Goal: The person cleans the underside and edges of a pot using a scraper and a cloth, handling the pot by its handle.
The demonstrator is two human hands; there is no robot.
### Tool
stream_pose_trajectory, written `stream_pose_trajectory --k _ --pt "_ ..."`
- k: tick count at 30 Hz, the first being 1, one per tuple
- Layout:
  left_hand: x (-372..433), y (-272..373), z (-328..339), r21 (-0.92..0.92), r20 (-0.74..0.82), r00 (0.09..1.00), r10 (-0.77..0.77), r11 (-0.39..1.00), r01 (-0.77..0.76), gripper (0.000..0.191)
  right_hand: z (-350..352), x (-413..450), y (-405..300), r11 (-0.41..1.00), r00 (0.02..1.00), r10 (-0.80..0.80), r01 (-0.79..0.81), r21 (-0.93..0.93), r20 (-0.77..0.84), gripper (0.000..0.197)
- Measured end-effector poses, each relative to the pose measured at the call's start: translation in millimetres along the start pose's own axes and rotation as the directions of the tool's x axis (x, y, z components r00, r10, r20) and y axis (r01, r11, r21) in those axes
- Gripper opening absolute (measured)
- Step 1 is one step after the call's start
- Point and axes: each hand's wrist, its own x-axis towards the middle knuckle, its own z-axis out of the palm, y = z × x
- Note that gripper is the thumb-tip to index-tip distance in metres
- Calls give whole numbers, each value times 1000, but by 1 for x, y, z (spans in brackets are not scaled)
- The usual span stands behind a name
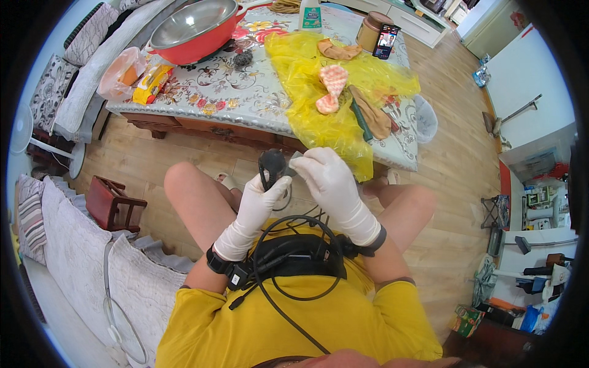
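A dark, rounded object (272, 166) is held upright in my left hand (257, 202), which wears a white glove. Its exact kind cannot be told; a thin black strip or cord runs down its left side. My right hand (327, 177), gloved too, pinches a small flat grey piece (293, 162) between thumb and fingers. That piece is right beside the dark object, and the right fingers partly hide it. Both hands are above my lap, in front of the table's near edge. Black cables (294, 221) loop over a black waist pouch (299, 255) below the hands.
On the table (221, 92) stand a red pan (198, 41), a bottle (310, 16), a jar (372, 32) and a phone (385, 41). Yellow plastic sheeting (303, 87) hangs over the front edge, bearing cloth pieces (333, 80) and a green-handled tool (361, 119). A wooden stool (110, 202) is at left.
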Motion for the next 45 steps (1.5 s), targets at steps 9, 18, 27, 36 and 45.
stream_pose_trajectory --k 9,18,27,36,45 --pt "-1 5 -5 -221 69 975 -212 950 222 13 2 -4 3 998 999 -38 39 -51 16 17" --pt "-1 19 -2 -289 247 936 -251 903 318 28 -1 -4 20 972 966 185 -151 181 -182 17" --pt "-1 6 -4 -296 258 943 -209 912 283 17 2 -6 9 996 999 38 -35 87 -32 18" --pt "0 9 3 -105 94 985 -146 982 156 10 6 -6 -2 1000 999 16 -15 23 -44 18" --pt "-3 13 -1 -183 157 964 -214 953 241 10 3 -10 14 994 992 65 -74 -79 -107 16"
